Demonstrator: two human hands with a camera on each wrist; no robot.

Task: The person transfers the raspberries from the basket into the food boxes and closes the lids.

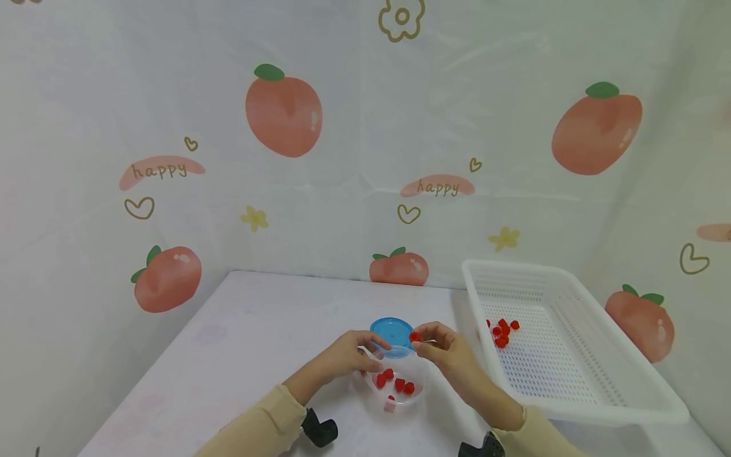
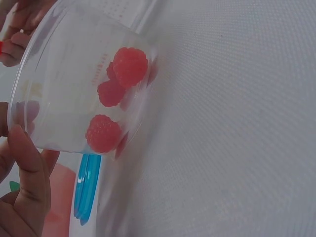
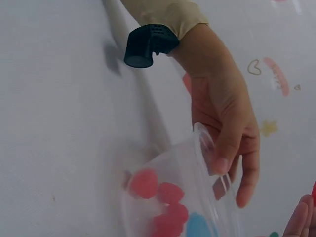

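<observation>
While the left hand (image 1: 347,357) is gripping the rim of a clear plastic container (image 1: 412,367) between thumb and fingers, the right hand (image 1: 452,357) is pinching a single red raspberry (image 1: 415,337) with its fingertips. The container is standing in the lower centre of the head frame, on a white table (image 1: 274,324), and the pinched raspberry is hovering near its rim — just at the upper right of the opening. Several loose raspberries (image 1: 400,384) are lying on the container's floor; in the left wrist view their bumpy surfaces are showing through the clear wall. A round blue lid (image 1: 391,330) is lying directly beyond the container, partly covered by its rim in the head view. At the right of the frame a white perforated basket (image 1: 571,362) is resting on the table, and a small cluster of berries (image 1: 501,331) is sitting toward its left side. Beige sleeves (image 1: 263,420) are covering the forearms at the bottom, and a fruit-printed backdrop (image 1: 342,209) — lettered "happy" — is filling the upper frame.
</observation>
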